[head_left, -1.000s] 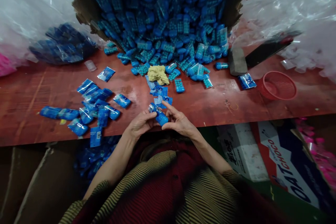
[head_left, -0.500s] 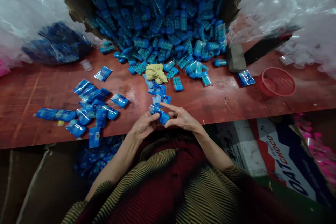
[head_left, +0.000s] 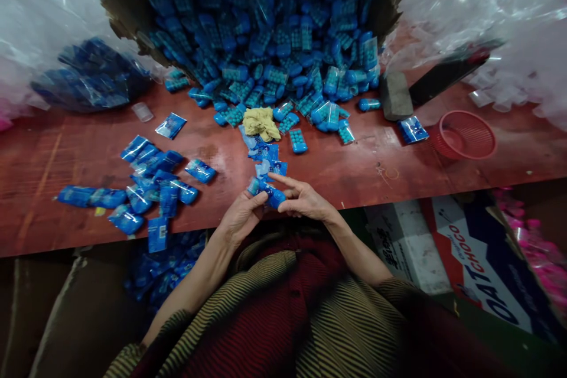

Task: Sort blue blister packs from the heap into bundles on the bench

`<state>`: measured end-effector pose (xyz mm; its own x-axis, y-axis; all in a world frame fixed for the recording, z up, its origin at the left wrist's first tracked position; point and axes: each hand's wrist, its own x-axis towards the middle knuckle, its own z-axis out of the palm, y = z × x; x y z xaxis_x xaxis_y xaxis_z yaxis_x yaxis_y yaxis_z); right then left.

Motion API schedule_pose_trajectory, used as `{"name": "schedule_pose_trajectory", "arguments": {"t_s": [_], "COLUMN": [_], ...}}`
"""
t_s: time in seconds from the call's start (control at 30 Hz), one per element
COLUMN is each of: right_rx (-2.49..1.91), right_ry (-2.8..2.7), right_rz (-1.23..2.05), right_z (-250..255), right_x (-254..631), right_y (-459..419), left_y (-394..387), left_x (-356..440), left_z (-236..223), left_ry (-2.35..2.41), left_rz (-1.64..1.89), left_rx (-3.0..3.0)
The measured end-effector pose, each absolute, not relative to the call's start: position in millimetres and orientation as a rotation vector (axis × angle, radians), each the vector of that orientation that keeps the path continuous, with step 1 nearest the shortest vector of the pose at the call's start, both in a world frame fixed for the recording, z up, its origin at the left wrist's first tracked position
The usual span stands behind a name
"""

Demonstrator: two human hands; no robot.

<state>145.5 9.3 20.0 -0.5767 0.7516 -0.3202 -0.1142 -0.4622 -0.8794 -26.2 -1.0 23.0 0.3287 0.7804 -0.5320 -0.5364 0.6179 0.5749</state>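
Between both hands, at the table's front edge, is a small blue plastic container [head_left: 273, 196] with a printed blue sleeve around it. My left hand [head_left: 244, 212] pinches its left end between thumb and fingers. My right hand [head_left: 305, 199] grips the right end, thumb below and forefinger stretched out above. Just beyond the fingers lie flat printed blue sleeves [head_left: 271, 169], with a crumpled yellow cloth or paper [head_left: 261, 123] behind them. A container without a sleeve [head_left: 298, 140], showing light-blue balls inside, lies to the right of these.
A large heap of blue containers [head_left: 283, 41] spills from a torn carton at the back. Sleeved packs [head_left: 153, 159] lie on the left of the red table [head_left: 354, 171]. On the right are a grey block [head_left: 396, 96] and a red plastic basket [head_left: 464, 136]. More blue packs sit below the table.
The container has turned slightly in my fingers, and its left end shows more. Both hands keep their hold. The whole view has shifted slightly.
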Motion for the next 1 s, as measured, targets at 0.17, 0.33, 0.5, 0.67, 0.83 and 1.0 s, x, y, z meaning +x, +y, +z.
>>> {"name": "schedule_pose_trajectory", "arguments": {"t_s": [0.17,0.33,0.5,0.67,0.83,1.0], "right_rx": [-0.991,-1.016,-1.014,-1.017,-1.094,-1.446], "right_ry": [-1.254,-1.223,-1.182,-1.173,-1.513,-1.831], "right_rz": [2.083,2.066,2.066,2.074,1.730,1.122], "right_z": [17.6,17.8,18.5,13.5,-0.1,-1.3], "right_x": [141.8,142.3,142.9,134.1,135.4,141.6], "right_y": [10.0,10.8,11.1,7.9,9.1,24.5], "left_y": [-3.3,-6.6,-10.1,-9.6,4.4,13.7], "left_x": [-21.9,-22.0,-21.0,-16.4,-66.4,-117.0], "left_z": [20.3,22.2,20.4,18.5,23.1,34.8], "left_ry": [0.887,0.854,0.815,0.820,0.897,0.906], "left_rz": [0.872,0.877,0.889,0.922,1.303,1.656], "left_rx": [0.343,0.338,0.288,0.268,0.062,-0.068]}}
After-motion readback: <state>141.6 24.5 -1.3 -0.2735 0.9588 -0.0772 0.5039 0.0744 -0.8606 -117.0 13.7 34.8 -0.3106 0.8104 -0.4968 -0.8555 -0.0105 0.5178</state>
